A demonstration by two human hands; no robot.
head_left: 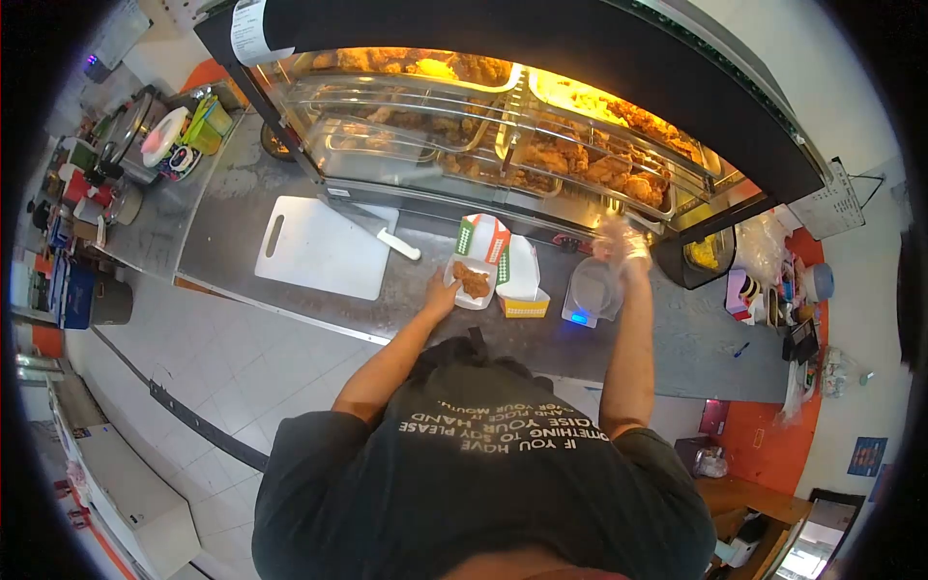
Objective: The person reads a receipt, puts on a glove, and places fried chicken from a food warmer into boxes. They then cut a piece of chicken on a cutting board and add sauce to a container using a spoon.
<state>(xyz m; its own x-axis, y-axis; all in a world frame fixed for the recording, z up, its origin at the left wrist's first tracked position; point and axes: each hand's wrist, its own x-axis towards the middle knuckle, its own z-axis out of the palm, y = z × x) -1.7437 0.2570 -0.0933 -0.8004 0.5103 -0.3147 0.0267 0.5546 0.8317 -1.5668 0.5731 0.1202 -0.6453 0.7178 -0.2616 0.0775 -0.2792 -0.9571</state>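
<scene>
we steady a box [472, 304] of chicken [473, 281] at the counter [677, 340], left hand [441, 291] gripping its side, right hand [628, 249] by the warmer [580, 43], fingers too blurred to tell, the next move likely needing it level.

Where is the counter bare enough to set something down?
A wide bare patch of counter lies between the scale and blue pen; most of the cutting board, beside the knife, is bare too. It is crowded from the left hand through the food boxes to the scale.
</scene>
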